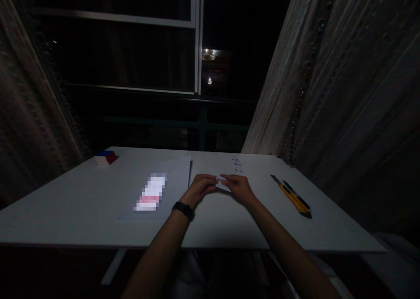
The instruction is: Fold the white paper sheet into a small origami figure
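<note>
Between my two hands is a small piece of white paper point(223, 186), held just above the white table. My left hand point(202, 186), with a dark band on its wrist, pinches the paper's left side. On the opposite side, the fingers and thumb of my right hand point(239, 187) are closed on the same piece. Beyond my right hand, several small dark-marked white pieces point(237, 164) lie in a short row. To the left of my left hand are white sheets point(177, 172) with a bright, pixelated phone-like rectangle point(151, 193) on them.
A yellow utility knife point(292, 197) and a dark pen-like tool point(296, 194) lie at the right of the table point(82, 202). At the far left corner sits a red, blue and white block point(105, 157). Curtains point(315, 71) hang on both sides of a dark window.
</note>
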Available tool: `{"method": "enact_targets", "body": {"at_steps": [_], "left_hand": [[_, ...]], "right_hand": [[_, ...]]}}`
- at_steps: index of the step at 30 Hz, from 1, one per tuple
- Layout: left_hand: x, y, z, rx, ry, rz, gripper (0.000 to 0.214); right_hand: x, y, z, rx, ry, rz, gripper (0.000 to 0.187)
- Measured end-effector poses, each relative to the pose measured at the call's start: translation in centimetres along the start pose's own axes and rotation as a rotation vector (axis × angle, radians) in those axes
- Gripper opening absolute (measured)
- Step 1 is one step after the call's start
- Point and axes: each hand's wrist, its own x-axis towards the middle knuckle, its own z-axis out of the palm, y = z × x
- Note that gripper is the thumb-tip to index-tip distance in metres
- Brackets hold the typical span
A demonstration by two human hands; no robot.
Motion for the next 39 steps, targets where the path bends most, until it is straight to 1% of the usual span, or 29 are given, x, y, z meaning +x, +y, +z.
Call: {"method": "enact_targets", "body": {"at_steps": [6,9,16,21,25,32,37,39], "left_hand": [[-0.1,-0.1,-0.1,-0.023,0.005,0.011,0.012],[0.0,-0.2,-0.3,-0.034,-0.009,0.017,0.012],[0.2,-0.1,0.0,-0.116,-0.108,0.026,0.02],[0.1,0.3,0.3,-0.139,-0.082,-0.014,0.021],[0.0,0.3,0.3,-0.103,-0.074,0.009,0.023],[-0.6,0.7,0.7,-0.023,-0.033,0.062,0.023],[-0.7,0.8,0.5,-0.006,-0.04,0.087,0.021],[-0.6,0.7,0.3,0.005,-0.022,0.087,0.022]], "right_hand": [[0.0,0.2,-0.1,0.008,-0.015,-0.036,0.028],[0.0,0.2,-0.1,0.019,-0.015,-0.032,0.028],[0.0,0.3,-0.1,0.014,-0.032,0.0,0.028],[0.0,0.1,-0.1,-0.009,-0.034,0.0,0.029],[0.0,0.2,-0.2,-0.023,-0.024,0.006,0.029],[0.3,0.4,0.1,0.006,0.054,0.037,0.03],[0.2,0.3,0.2,-0.004,0.067,0.014,0.029],[0.2,0.3,0.2,0.009,0.07,-0.001,0.029]]}}
